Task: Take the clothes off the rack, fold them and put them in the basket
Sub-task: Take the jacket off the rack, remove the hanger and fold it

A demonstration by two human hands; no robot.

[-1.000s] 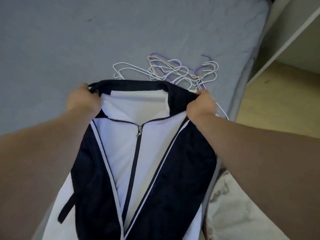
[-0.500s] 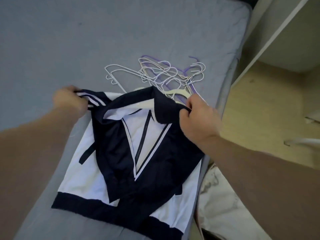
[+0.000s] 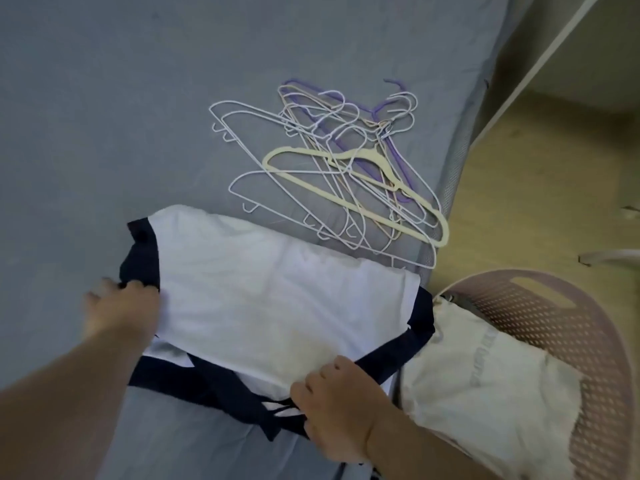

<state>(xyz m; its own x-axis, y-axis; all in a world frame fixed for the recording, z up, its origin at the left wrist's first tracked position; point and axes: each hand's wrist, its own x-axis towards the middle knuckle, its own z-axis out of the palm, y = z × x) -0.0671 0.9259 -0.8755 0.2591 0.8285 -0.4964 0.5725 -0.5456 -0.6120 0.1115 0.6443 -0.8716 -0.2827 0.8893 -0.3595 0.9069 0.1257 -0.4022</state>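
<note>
A white jacket with navy trim (image 3: pixel 270 296) lies face down on the grey bed (image 3: pixel 138 98), its white back upward. My left hand (image 3: pixel 121 310) grips its left edge by the navy band. My right hand (image 3: pixel 332 407) grips the near edge, where navy and striped fabric bunches under the fingers. A pink perforated basket (image 3: pixel 561 327) stands on the floor at the lower right, beside the bed, with a folded cream garment (image 3: pixel 485 386) inside.
A pile of several wire and plastic hangers (image 3: pixel 346 161), white, cream and purple, lies on the bed just beyond the jacket. The bed's right edge runs down toward the basket. A wooden floor (image 3: pixel 540 174) and white furniture lie to the right.
The jacket was held up by its collar, then turned over and laid on the bed with its back up. Both hands shifted to its side and near edges. The basket came into view.
</note>
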